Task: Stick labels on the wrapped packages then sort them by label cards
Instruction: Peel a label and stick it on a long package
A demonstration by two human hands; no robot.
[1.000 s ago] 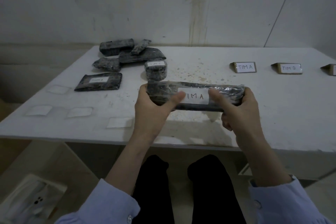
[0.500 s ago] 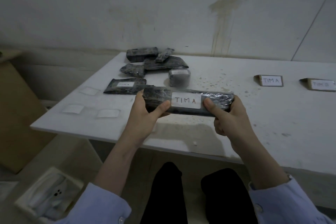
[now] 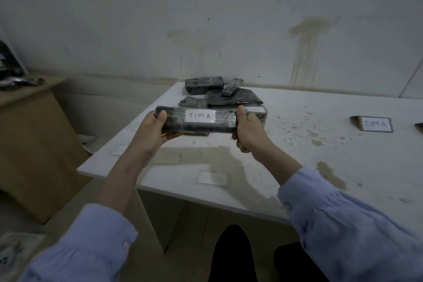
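A long dark wrapped package (image 3: 178, 125) hangs above the white table (image 3: 297, 167), level, with a white label (image 3: 200, 116) reading "TIMA" on its front. My left hand (image 3: 153, 129) grips its left end, thumb on top. My right hand (image 3: 248, 130) grips its right end. Behind it lies a pile of dark wrapped packages (image 3: 229, 96), partly hidden by the held one. A standing label card (image 3: 375, 124) reading "TIMA" sits at the right of the table. Blank stickers (image 3: 212, 177) lie near the front edge.
A brown cabinet (image 3: 29, 144) stands to the left of the table, with dark items on top. The stained wall (image 3: 229, 30) runs behind. A second card's edge (image 3: 419, 126) shows at the far right. My dark-trousered legs (image 3: 231, 256) are under the table's front edge.
The camera has swung left and closer. Both hands have carried the labelled package up and left, toward the pile. My thumbs have slid off the label to the package's ends.
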